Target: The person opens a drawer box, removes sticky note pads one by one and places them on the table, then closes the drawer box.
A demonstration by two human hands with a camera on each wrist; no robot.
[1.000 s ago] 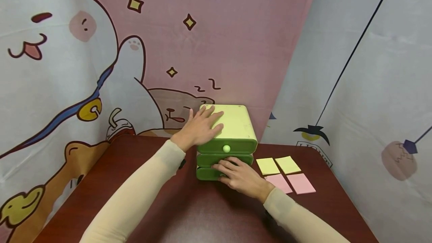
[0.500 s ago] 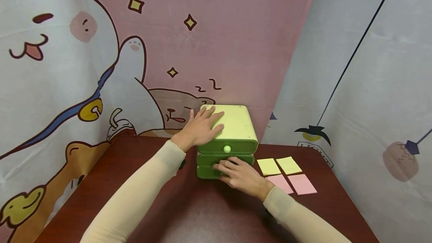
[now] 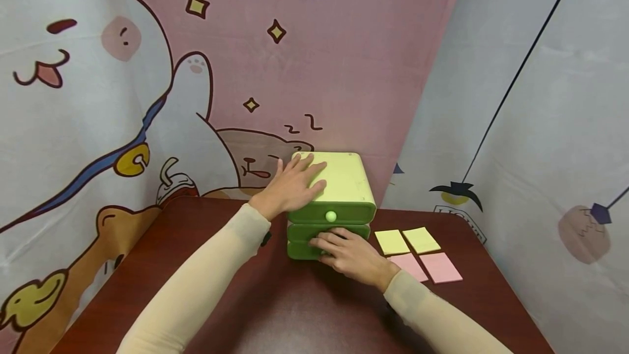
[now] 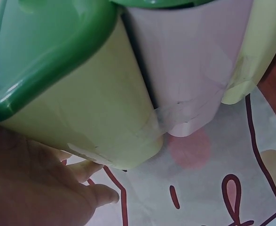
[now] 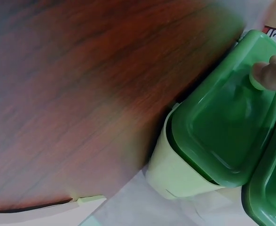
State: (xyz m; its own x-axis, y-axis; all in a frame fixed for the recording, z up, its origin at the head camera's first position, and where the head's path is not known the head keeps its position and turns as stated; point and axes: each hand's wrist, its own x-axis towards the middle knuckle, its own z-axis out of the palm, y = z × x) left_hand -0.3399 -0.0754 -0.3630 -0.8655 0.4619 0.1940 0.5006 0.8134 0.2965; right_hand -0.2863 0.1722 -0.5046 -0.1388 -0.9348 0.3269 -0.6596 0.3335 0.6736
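Observation:
A small stacked drawer cabinet (image 3: 344,176) with a pale yellow top and green drawer fronts stands on the table. My left hand (image 3: 287,187) rests on its top with the fingers spread. In the left wrist view, this hand (image 4: 43,183) lies along the yellow shell (image 4: 100,103), above a pink middle shell (image 4: 185,56). My right hand (image 3: 356,258) is at the lower fronts, its fingers over the middle drawer (image 3: 301,232). In the right wrist view, fingertips (image 5: 269,75) touch the round knob (image 5: 255,84) of the bottom drawer (image 5: 213,127), which sits nearly flush in its shell.
Right of the cabinet lie two yellow sticky-note pads (image 3: 392,242) and two pink ones (image 3: 441,267), one partly behind my right wrist. The dark red-brown table (image 3: 295,310) backs onto a cartoon-printed cloth (image 3: 344,59).
The bottom drawer has slid slightly inward under my right hand. My left hand has stayed in place on top of the cabinet.

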